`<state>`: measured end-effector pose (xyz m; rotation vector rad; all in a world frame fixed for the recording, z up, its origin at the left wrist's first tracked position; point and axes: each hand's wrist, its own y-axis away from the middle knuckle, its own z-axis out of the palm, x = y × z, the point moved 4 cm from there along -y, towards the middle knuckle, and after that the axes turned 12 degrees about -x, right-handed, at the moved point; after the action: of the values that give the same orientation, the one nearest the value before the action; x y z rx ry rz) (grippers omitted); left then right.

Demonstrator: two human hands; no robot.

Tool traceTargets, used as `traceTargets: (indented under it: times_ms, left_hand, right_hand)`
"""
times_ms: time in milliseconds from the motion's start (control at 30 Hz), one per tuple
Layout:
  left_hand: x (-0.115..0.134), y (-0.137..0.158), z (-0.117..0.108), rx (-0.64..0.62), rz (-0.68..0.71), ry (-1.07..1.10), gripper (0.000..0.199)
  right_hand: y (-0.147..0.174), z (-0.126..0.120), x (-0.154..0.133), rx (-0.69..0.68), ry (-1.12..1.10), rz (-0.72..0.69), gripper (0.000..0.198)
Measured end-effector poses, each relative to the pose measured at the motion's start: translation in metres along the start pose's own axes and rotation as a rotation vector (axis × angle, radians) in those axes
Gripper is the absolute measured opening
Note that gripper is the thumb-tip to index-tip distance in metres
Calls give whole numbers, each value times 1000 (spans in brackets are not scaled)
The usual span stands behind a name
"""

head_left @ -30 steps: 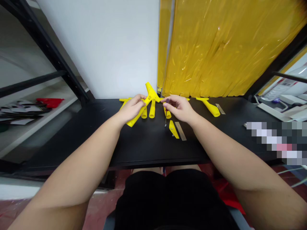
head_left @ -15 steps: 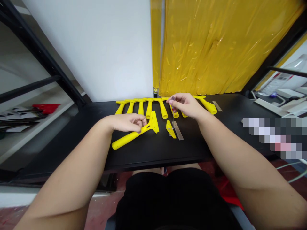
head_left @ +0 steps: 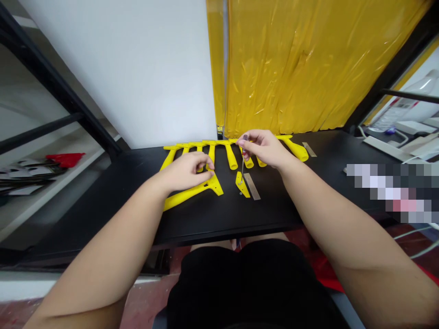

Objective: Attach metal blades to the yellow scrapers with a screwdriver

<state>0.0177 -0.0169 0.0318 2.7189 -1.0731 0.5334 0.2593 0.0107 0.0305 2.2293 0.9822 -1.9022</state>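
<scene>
My right hand [head_left: 262, 146] pinches a small screwdriver [head_left: 243, 164] by its handle. The tip points down at the yellow plastic cover plate [head_left: 243, 184], which lies flat on the table; a tiny screw or nut [head_left: 240, 193] is beside it. Just right of the plate lies a thin metal blade [head_left: 252, 186]. My left hand [head_left: 188, 171] hovers over a yellow scraper handle [head_left: 187, 195] lying on the table, with fingers curved and a gap between thumb and forefinger. Part of that scraper's head is hidden behind the hand.
Several more yellow scraper handles [head_left: 232, 157] stand in a row along the back of the black table [head_left: 206, 224]. Another blade [head_left: 309, 149] lies at the back right. White parts and a bottle [head_left: 404, 103] are at the right, and a black frame post [head_left: 65, 87] rises at the left.
My left hand has lifted off slightly, its fingers less curled, and the scraper's head has turned a little. The screwdriver tip has shifted left onto the cover plate.
</scene>
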Motion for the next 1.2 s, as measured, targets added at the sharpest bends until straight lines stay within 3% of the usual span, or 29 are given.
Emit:
traceTargets:
  times_ms: [167,267,367,467,600,700,800,933,1067,1200]
  left_hand:
    - [45,-13,24,-45,-12,-88,46]
    - [58,-21,31,-41,-20,-93,42]
    - [60,-29,35,-67,-30,-116,27]
    - [59,-36,35,-109,-45,-153,24]
    - [60,-44,34,-211,-73,-212,22]
    - [60,-47,34,-271,-124,-236,20]
    - [59,-48,34,-262,-143,-216,18]
    - [50,-46,35,-225,-172,-120,17]
    - [41,-43,39,-173,-156,29,22]
    - [37,-42,44,-137,-130,51,27]
  right_hand:
    - [1,2,-7,12,-20,-47,52]
    - [1,4,-7,11,-34,-59,52]
    - [1,4,-6,8,-40,-57,50]
    - [1,-2,-6,15,-4,-62,47]
    - [2,-24,-6,125,77,-77,38]
    - [6,-37,-5,164,85,-6,31]
    - [12,-37,-1,10,109,179,24]
    - [21,-29,2,-304,405,418,15]
    - [21,-20,1,-455,638,347,10]
    - [21,1,0,-584,698,360,29]
